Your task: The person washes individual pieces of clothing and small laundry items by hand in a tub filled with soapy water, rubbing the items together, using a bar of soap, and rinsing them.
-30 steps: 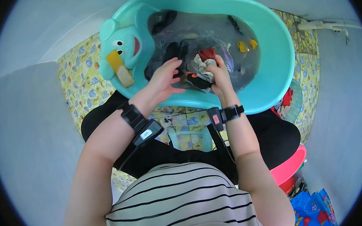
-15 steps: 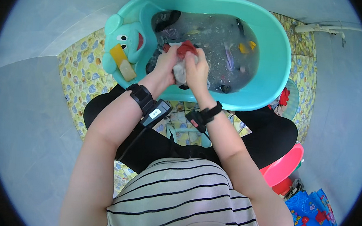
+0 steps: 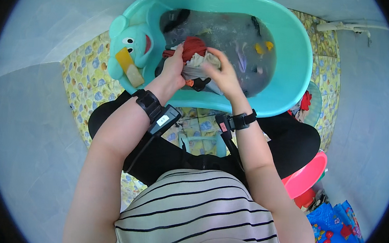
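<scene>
Gripping the left side of a bundle of red, white and gray cloth [image 3: 194, 58], my left hand [image 3: 172, 70] faces inward over the clouded water [image 3: 223, 28] in the left part of a turquoise tub [image 3: 294, 51]. My right hand [image 3: 227, 78] arches at the opposite side, fingers bent against the pale folds, thumb blurred; whether it pinches the fabric, I cannot tell. The cloth looks soft and limp, probably water-heavy and slick, hardly fragile; its thick, gathered folds seem the surest hold, one hand at each end. Both forearms slant forward and toward each other, a black strap [image 3: 147, 104] around each wrist.
</scene>
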Demonstrator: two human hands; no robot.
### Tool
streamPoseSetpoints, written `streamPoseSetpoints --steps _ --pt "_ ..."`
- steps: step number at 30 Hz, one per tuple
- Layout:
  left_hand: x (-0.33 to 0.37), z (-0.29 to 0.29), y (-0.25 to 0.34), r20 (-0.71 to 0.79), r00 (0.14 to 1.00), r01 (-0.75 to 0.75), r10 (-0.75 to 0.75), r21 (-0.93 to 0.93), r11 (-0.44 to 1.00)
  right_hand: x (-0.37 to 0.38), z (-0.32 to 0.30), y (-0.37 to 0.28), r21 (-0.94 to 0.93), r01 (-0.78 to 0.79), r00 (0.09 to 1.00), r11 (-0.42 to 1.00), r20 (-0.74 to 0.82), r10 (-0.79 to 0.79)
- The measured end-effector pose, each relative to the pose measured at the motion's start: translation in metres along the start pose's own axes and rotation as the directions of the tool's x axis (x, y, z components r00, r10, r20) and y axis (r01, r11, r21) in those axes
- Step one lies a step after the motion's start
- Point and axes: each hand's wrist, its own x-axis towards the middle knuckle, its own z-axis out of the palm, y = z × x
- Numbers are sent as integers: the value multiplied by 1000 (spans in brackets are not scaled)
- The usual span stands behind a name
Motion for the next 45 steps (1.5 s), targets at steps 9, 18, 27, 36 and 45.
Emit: streamPoseSetpoints --steps 9,18,27,36,45 --pt "13 -11 -16 70 953 -280 294 568 774 18 -19 50 -30 -72 995 997 -75 69" --pt "8 -15 -4 223 966 -231 129 533 814 14 -28 43 177 -318 946 931 -2 324" --pt "8 -14 5 112 940 -321 321 604 730 59 -76 107 -770 -219 965 599 -81 249" --pt "-17 -9 12 118 955 -285 271 609 740 59 -53 158 -954 -194 880 227 -67 470" --pt "-7 -18 4 96 994 -91 45 559 824 30 -37 85 429 -540 811 724 32 585"
